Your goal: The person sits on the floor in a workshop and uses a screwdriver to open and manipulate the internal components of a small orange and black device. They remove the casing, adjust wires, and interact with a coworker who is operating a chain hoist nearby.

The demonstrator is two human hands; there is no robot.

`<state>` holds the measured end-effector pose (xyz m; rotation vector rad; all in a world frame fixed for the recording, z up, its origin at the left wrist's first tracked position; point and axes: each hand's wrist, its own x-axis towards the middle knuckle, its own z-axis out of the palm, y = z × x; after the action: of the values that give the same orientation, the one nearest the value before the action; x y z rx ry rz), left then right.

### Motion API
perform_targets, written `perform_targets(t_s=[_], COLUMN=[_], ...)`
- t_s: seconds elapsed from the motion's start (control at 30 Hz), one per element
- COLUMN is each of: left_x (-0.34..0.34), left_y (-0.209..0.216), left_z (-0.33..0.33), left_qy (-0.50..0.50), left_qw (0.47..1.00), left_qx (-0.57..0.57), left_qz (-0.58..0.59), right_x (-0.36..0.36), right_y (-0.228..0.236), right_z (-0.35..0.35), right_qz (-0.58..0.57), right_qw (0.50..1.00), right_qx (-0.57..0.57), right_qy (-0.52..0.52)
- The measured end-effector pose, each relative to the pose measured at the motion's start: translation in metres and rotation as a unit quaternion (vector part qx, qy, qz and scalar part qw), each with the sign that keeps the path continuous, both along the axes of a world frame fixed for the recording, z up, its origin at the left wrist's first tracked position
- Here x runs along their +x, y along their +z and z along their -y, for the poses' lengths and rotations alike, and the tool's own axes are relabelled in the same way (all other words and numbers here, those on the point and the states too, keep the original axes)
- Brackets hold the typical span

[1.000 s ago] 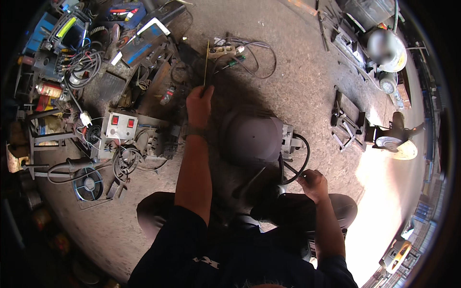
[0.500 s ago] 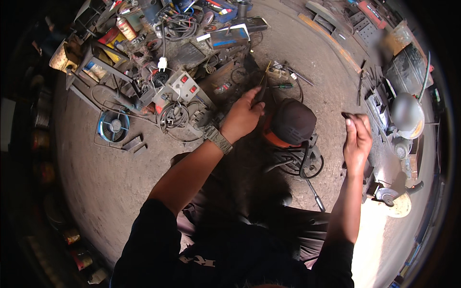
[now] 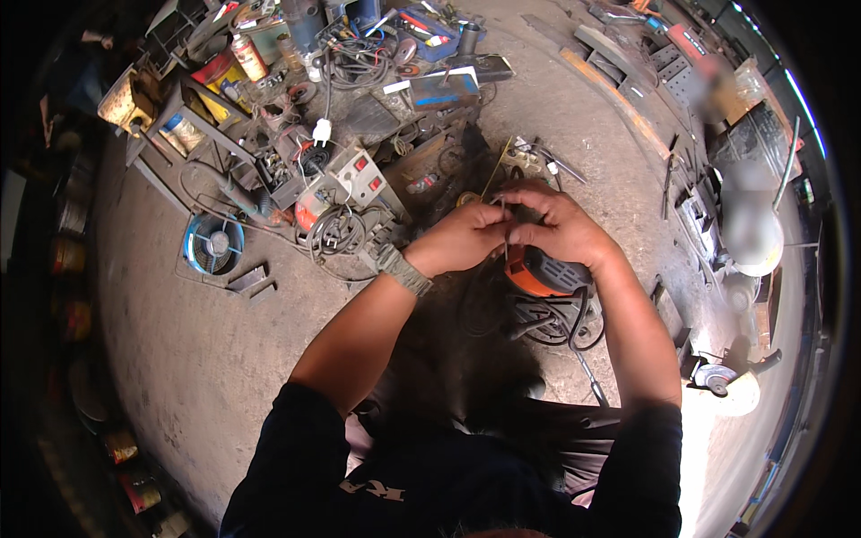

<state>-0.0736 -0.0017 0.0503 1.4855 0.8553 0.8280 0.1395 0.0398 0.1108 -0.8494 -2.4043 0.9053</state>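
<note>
1. While both hands are brought together, the left hand's [image 3: 462,240] thumb and forefinger are pinched on a slim piece [image 3: 505,218]; its kind cannot be made out.
2. The right hand [image 3: 560,224] is curled about the same spot, thumb apart from the upper fingers; whether anything is clamped there cannot be told.
3. A thin yellow strip [image 3: 496,169] is seen just beyond the fingertips; its lower end is hidden by them.
4. An orange-and-black power tool [image 3: 545,273] is placed just below the right fingers, partly covered.
5. As judged from this, the piece has been taken up but not yet set down; what else is left cannot be told.
</note>
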Motion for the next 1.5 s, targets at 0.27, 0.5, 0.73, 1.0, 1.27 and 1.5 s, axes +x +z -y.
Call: perform_targets(t_s=[0.27,0.5,0.73,1.0,1.27,1.5], left_x=[-0.066,-0.044,-0.123,-0.021,0.025,0.042], left_y=[-0.005,-0.042,0.018,-0.029,0.029,0.054], left_z=[-0.069,-0.194,-0.436,-0.152,0.02,-0.04], left_qy=[0.247,0.325,0.481,0.274,0.1,0.261], left_qw=[0.924,0.888,0.864,0.952,0.985,0.954], left_qx=[-0.233,-0.291,-0.136,0.125,-0.077,0.144], left_qz=[0.175,0.147,0.063,0.046,0.116,-0.036], right_x=[0.002,0.012,0.003,0.006,-0.01,0.038], right_y=[-0.004,-0.017,-0.01,-0.02,0.0,0.019], right_z=[0.012,0.008,0.008,0.007,0.006,-0.004], right_qz=[0.185,0.126,0.105,0.06,-0.132,0.107], right_qw=[0.962,0.976,0.984,0.977,0.964,0.992], right_qx=[0.201,0.173,0.14,0.177,-0.091,-0.062], right_qy=[-0.002,-0.04,-0.025,-0.1,-0.211,-0.039])
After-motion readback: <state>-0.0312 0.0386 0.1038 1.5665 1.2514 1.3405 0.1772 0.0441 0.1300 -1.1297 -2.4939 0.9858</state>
